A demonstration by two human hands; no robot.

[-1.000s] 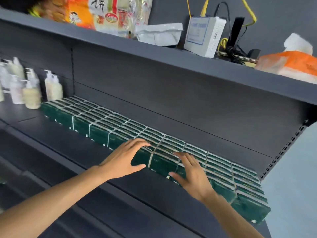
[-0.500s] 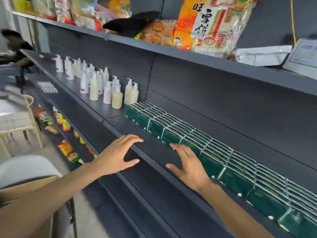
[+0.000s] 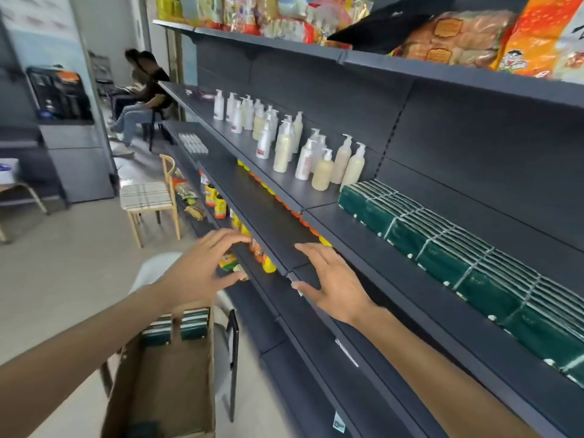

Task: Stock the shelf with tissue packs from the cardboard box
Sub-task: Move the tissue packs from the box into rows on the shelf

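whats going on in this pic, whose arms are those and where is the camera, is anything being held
There is no machine here. The camera sits on a person's head and looks forward and down, so the two bare arms reaching in from the bottom are that person's own.

The left hand and the right hand are both out in front of the dark shelf, fingers spread. Neither holds anything.

At the back of the shelf lies a long row of green tissue packs. Left of it stand white and cream pump bottles. The shelf above carries snack bags.

Below the left arm is an open cardboard box with a few more green packs at its far end; these are the stock to go up next. A wooden chair stands further back.
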